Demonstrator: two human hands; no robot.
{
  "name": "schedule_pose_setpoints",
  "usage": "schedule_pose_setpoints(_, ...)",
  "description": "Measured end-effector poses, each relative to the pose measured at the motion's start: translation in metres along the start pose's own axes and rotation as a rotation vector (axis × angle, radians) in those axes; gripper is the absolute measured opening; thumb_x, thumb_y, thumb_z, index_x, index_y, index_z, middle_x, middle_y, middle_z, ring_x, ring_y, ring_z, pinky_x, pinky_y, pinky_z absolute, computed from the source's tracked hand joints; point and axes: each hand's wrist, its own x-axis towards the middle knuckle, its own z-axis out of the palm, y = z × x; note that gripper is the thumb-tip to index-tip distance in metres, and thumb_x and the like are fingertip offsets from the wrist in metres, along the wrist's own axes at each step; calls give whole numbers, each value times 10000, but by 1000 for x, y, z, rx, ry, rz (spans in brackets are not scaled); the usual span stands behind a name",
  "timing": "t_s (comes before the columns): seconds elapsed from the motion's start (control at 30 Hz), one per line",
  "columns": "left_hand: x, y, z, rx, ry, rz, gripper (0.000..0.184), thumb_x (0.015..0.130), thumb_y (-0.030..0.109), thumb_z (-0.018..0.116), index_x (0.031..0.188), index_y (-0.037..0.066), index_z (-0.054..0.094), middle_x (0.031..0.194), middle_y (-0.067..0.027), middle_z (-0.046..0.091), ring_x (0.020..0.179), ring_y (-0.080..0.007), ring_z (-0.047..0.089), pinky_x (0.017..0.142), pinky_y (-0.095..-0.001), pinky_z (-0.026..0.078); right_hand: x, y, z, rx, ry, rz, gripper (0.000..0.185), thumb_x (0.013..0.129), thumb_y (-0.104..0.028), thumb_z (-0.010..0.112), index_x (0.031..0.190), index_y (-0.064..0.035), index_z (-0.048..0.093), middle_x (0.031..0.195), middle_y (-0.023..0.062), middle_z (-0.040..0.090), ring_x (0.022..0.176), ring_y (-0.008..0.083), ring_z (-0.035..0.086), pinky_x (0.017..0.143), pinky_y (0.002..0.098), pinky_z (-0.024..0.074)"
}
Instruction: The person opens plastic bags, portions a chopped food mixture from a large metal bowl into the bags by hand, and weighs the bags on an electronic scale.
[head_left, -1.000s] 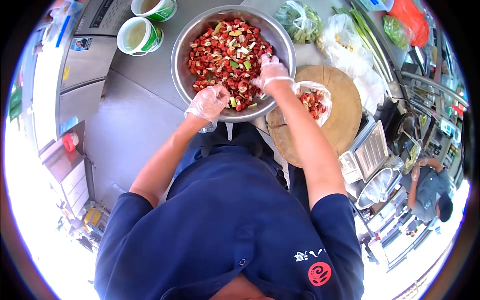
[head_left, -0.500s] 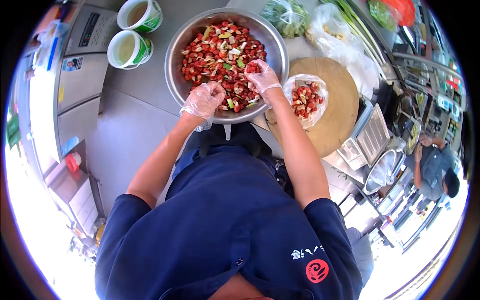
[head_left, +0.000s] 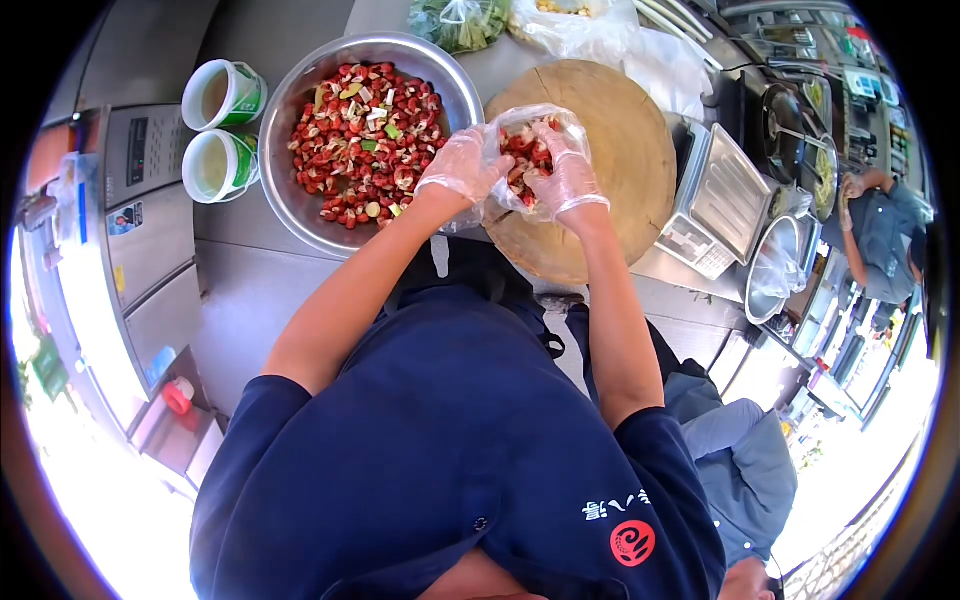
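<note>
A clear plastic bag (head_left: 573, 128) stands on a round wooden chopping board (head_left: 640, 170), with red-and-white pieces that look like crayfish tails (head_left: 520, 150) inside. My left hand (head_left: 465, 170), in a clear disposable glove, grips the bag's left edge. From the right, my gloved right hand (head_left: 568, 178) reaches into the bag's mouth, thumb and fingers around some of the red pieces. Left of the bag sits a wide steel bowl (head_left: 285, 90), with many of the same pieces (head_left: 350, 165) mixed with bits of green and pale vegetable.
Two white-and-green buckets (head_left: 240, 95) stand left of the bowl. Behind are a bag of leafy greens (head_left: 465, 25) and another plastic bag (head_left: 600, 35). Steel trays (head_left: 715, 220) lie right of the board. A co-worker (head_left: 885, 240) works at far right; another person (head_left: 745, 470) is close on my right.
Both hands have moved right, from the bowl to the bag. My right hand had a clump of red pieces over the bowl. The view has turned right, and another person shows at lower right.
</note>
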Motion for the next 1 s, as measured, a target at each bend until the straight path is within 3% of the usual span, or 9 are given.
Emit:
schedule_pose_setpoints(0.13,6,33,-6,70,-81,-233,463,875,287,655,1196,-37,570,1130,-287,649,1093,-439,617,952,-466,485,-13,38,-12,156,89,-105,570,832,56,666,1374,-38,518,1302,170,597,1123,264,630,943,364,520)
schedule_pose_setpoints(0.27,1,26,5,140,27,-154,344,873,245,644,1103,-10,635,987,-246,696,1001,-408,667,880,-455,510,-18,61,-31,553,110,234,446,865,39,645,1301,-11,563,1276,167,610,943,214,671,809,308,549)
schedule_pose_setpoints(0.33,0,23,8,75,37,-225,289,889,229,618,1051,-9,645,998,-239,689,985,-398,666,878,-456,510,-18,70,-33,68,380,74,316,878,-64,655,1187,-1,634,917,166,711,806,285,691,751,358,543)
schedule_pose_setpoints(0.47,-6,23,8,-1,71,-268,236,901,191,588,1021,-3,646,943,-247,679,934,-401,661,848,-458,507,-18,61,-28,120,279,43,247,885,-131,669,1106,-20,671,937,201,706,841,332,690,776,391,542)
schedule_pose_setpoints(0.53,-8,18,14,-47,116,-251,203,903,168,587,996,-6,633,895,-225,678,875,-368,669,809,-439,515,-11,58,-22,-211,616,-66,196,886,-178,680,1034,-49,695,924,216,699,862,373,684,790,426,534)
schedule_pose_setpoints(0.6,-10,6,23,-91,146,-230,171,904,144,586,970,-10,621,846,-204,677,816,-335,677,770,-421,523,5,67,-15,-139,408,131,224,890,-195,684,1044,-33,689,913,196,708,850,367,680,792,418,530)
schedule_pose_setpoints(0.67,-5,-8,32,-566,83,-244,72,949,80,556,988,22,574,802,-61,613,755,-165,616,728,-302,496,5,72,-13,-66,206,326,254,893,-213,687,1054,-16,683,902,175,716,839,361,677,793,411,527)
schedule_pose_setpoints(0.87,-9,42,2,-816,72,-120,51,982,-1,504,1023,21,527,752,-24,564,633,-116,555,618,-270,489,-24,96,-24,276,378,335,194,905,-145,683,1027,5,662,842,94,688,726,184,633,685,338,508)
schedule_pose_setpoints(1.0,6,77,-10,-826,-91,-104,111,975,28,561,1085,38,563,822,-10,570,708,-97,540,657,-260,469,-43,113,-40,510,471,331,99,931,-101,661,978,-14,656,782,19,633,667,90,549,605,275,458)
